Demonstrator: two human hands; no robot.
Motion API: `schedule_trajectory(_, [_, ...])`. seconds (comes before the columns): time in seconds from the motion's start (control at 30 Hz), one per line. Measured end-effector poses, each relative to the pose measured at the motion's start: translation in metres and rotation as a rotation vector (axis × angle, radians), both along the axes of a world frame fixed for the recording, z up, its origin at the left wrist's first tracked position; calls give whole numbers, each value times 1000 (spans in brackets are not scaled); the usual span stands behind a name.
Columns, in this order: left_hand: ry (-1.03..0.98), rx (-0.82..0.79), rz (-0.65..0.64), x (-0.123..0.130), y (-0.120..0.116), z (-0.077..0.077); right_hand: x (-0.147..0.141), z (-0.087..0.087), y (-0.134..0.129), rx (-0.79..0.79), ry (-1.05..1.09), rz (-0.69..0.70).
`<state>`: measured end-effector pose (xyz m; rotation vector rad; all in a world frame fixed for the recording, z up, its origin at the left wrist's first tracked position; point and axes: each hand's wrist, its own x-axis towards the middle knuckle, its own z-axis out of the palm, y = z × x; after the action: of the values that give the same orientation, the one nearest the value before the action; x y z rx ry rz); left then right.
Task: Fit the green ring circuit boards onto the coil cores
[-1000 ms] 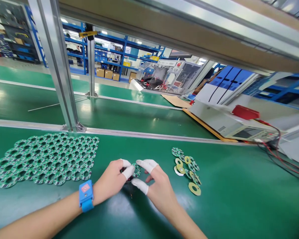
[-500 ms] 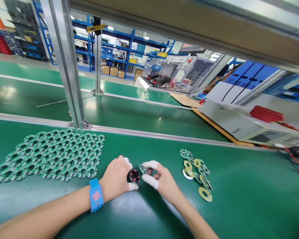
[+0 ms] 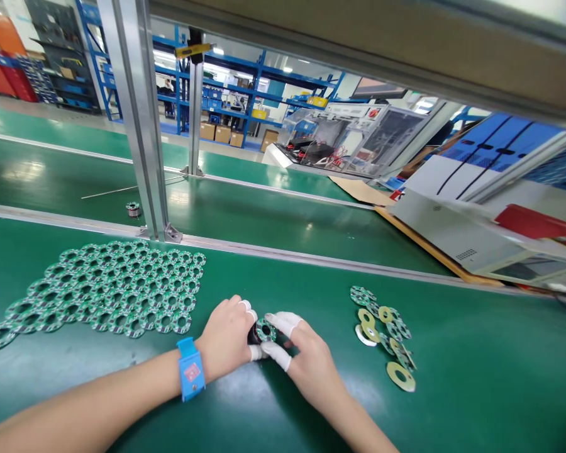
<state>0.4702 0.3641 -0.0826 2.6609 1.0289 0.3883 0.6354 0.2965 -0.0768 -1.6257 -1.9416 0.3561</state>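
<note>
My left hand [image 3: 227, 336], with white finger covers and a blue wrist strap [image 3: 191, 370], is closed around a small black cylindrical part [image 3: 253, 335]. Between thumb and fingers, my right hand [image 3: 306, 355] grips a green ring-shaped circuit board [image 3: 266, 330] by its edge. The ring lies over the end of the black part, which it largely hides. To the left, many similar ring boards [image 3: 117, 299] lie side by side on the green table [image 3: 207, 415]. Right of my right hand is a loose group of ring boards [image 3: 361, 294] and yellowish rings [image 3: 400, 376].
A metal upright [image 3: 141, 126] stands behind the left boards, joined to a rail [image 3: 273, 253] across the table. Beyond it sits a small coil-like part [image 3: 133, 209]. A grey-white instrument case [image 3: 457, 233] with a red object on top occupies the back right.
My right hand has brought the ring board left against the black part and turned its face towards the camera. The view has shifted slightly, showing the coil-like part behind the rail.
</note>
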Motion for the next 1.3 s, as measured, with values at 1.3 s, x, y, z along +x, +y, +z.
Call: schedule_trajectory(1.3, [-18,-39,-36,-1,-1,1,-7,22,5,-159,221,60])
